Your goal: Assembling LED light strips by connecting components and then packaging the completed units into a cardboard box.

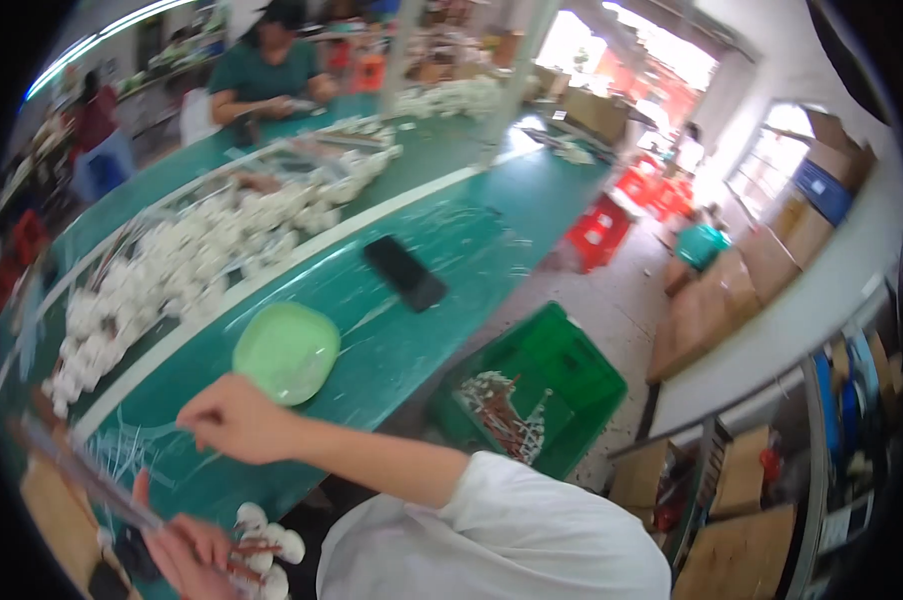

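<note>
2 bare hands work at the near end of a green tabletop point(472, 235). Low at the table's edge, the left hand point(184, 558) has its fingers closed around a bundle of white-headed pieces point(290, 545): rounded, smooth, matte heads splayed outward, with reddish-brown parts between them. Nearby, the right hand point(237, 420) hangs just beside a pale green dish point(290, 350), fingers drawn in narrow; I can't tell whether they pinch anything. Thin whitish strips point(122, 450) lie scattered between me and a long heap of similar white-headed bundles point(207, 240).
</note>
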Demonstrator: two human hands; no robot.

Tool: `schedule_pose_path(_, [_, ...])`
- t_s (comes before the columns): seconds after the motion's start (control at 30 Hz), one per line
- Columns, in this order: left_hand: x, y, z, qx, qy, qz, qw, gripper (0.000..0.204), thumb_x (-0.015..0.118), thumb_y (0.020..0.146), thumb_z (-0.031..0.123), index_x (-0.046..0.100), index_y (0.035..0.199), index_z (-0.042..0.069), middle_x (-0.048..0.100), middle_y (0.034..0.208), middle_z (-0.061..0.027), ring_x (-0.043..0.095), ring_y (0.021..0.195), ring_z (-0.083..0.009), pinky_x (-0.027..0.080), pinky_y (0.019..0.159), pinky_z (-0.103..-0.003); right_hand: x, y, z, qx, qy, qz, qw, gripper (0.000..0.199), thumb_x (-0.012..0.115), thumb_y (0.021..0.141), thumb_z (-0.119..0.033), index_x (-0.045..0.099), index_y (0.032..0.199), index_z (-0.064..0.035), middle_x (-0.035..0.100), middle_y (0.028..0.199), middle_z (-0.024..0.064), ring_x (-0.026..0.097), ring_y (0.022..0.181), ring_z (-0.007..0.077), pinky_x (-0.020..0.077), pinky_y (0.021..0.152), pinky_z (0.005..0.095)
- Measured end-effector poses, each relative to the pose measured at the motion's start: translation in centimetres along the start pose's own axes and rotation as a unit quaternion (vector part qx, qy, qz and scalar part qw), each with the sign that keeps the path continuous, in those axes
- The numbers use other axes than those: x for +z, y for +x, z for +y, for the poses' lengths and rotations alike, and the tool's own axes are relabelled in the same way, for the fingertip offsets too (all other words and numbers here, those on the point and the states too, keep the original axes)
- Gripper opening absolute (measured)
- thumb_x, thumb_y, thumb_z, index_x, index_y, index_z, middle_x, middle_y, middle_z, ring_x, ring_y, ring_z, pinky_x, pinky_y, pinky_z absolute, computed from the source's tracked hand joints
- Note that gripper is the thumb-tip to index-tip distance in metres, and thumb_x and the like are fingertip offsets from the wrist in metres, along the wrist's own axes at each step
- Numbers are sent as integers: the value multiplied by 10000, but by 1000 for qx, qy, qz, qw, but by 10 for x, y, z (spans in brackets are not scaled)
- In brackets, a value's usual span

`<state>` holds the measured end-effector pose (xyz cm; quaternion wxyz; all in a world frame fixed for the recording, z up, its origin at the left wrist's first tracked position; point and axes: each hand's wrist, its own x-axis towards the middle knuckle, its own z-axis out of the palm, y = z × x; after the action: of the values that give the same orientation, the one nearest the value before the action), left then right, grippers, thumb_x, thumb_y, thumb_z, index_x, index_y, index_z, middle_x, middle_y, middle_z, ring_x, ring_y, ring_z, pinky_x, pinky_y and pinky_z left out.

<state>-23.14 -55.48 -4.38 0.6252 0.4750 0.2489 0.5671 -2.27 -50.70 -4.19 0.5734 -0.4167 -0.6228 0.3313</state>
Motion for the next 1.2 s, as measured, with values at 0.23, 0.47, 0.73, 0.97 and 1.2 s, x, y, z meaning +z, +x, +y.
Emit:
schedule_pose_path(0.23, [21,18,-9,-152,-65,-159,973,523,514,1012,331,376,1381,-12,487,644,-3,449,536,-79,391,495,-217,-13,-18,-52,-49,-112,-118,985,169,618,813,31,704,957,17,700,796,138,690,694,245,532,641,321])
schedule_pose_path(0.47, [29,17,-15,-33,99,-111,988,383,456,1028,233,482,1326,-6,507,662,4,446,533,-66,389,494,-218,0,-32,-88,-85,-215,-62,971,66,695,811,9,701,875,-4,687,752,112,676,610,219,509,558,276])
schedule_pose_path(0.73, [27,17,-19,-64,229,12,971,311,551,967,241,544,1159,-4,588,685,-69,578,553,-135,453,499,-277,7,-35,-127,-294,-218,-62,929,260,738,713,43,688,961,-20,606,640,70,554,487,196,438,446,282])
schedule_pose_path(0.97, [34,10,-6,103,407,-79,904,423,705,822,197,535,1134,-32,645,804,-185,658,738,-400,506,606,-384,28,-31,-114,-345,-287,-63,891,263,712,689,36,707,945,-27,615,670,45,549,525,195,456,471,282])
schedule_pose_path(1.2, [21,8,10,-30,306,-77,948,162,414,1008,135,486,1020,-9,559,672,-41,549,561,-108,449,502,-279,8,-35,-93,-194,-201,2,960,63,722,738,29,719,799,14,705,727,132,674,594,196,499,525,241])
